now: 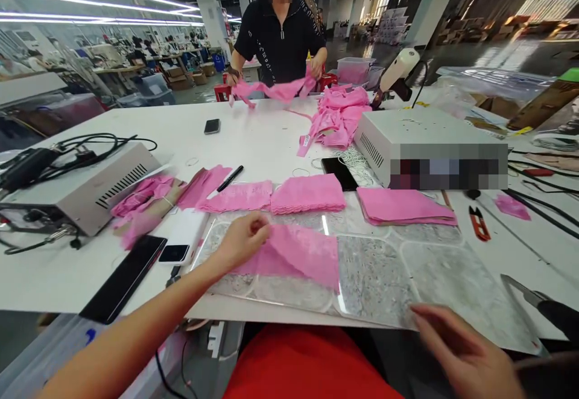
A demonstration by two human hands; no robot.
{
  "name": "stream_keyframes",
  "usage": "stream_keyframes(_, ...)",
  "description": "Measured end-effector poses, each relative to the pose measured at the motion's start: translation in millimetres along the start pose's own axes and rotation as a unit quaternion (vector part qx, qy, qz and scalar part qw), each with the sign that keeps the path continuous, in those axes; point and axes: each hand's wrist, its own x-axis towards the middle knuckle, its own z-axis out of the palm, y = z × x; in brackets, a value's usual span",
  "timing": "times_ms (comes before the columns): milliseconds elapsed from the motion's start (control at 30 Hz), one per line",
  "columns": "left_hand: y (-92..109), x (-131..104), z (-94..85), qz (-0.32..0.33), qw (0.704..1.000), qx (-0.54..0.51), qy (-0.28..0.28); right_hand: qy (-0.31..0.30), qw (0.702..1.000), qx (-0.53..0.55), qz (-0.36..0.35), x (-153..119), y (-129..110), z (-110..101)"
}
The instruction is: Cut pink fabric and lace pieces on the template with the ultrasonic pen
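My left hand (246, 239) pinches the upper edge of a thin pink cloth piece (303, 254), which lies partly lifted on a grey patterned board (375, 278). Lower right, near the board's front edge, my right hand (465, 347) has its fingers apart and holds nothing. Behind the cloth are a flat pink piece (244, 197), a neat pink stack (308, 192) and a folded pink stack (404, 206). A black pen (230, 178) rests on the flat piece.
Grey box devices stand left (85, 188) and right (420, 133). Scissors (529, 293) and orange snips (478, 224) lie at right. Phones lie at left and behind the stacks. Across the table a person (283, 37) holds pink cloth beside a pink heap (339, 115).
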Motion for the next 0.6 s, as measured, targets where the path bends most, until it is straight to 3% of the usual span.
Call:
stream_keyframes(100,-26.9,-32.2,-9.3,-0.021,0.998,0.02,0.047,-0.086,0.986,0.008,-0.144,29.6,-27.4,37.9)
stream_keyframes(233,-48.9,-58.8,-8.3,-0.032,0.995,0.041,0.091,-0.151,0.959,-0.03,-0.24,57.5,-52.5,70.5)
stream_keyframes(333,-61.2,-69.9,-4.7,-0.03,0.99,0.059,0.122,-0.186,0.957,-0.058,-0.216,73.8,-52.8,82.8)
stream_keyframes(467,-72.5,-82.3,1.0,-0.029,0.984,0.099,0.146,-0.171,0.973,-0.125,-0.086,104.6,-47.8,98.1)
stream_keyframes(600,-75.6,-94.1,6.4,-0.029,0.978,0.13,0.163,-0.212,0.962,-0.149,-0.085,127.7,-54.2,112.3)
